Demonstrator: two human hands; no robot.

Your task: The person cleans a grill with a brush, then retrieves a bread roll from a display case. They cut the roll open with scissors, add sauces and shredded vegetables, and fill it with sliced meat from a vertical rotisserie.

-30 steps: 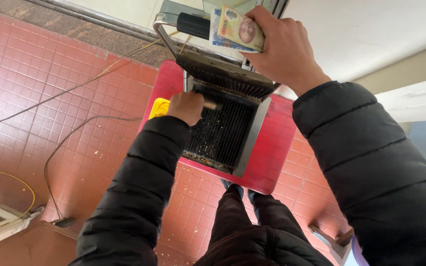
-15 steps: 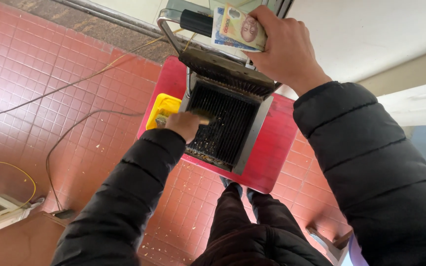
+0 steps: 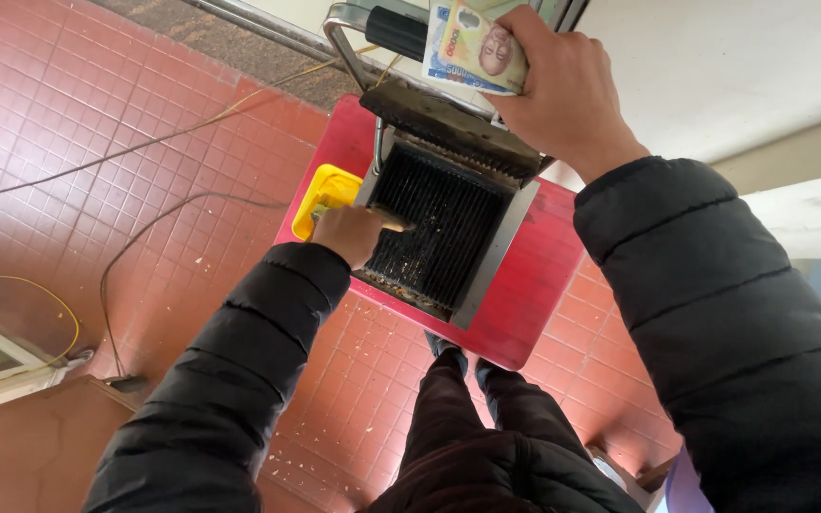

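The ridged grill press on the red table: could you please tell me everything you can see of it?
The grill press is a metal appliance with a dark, ridged lower plate strewn with pale crumbs, framed in grey metal. Its lid is raised, with a looped metal handle at the top. It sits on a red table, beside a yellow item. The left hand rests on the plate; the right hand, holding banknotes, is at the lid.
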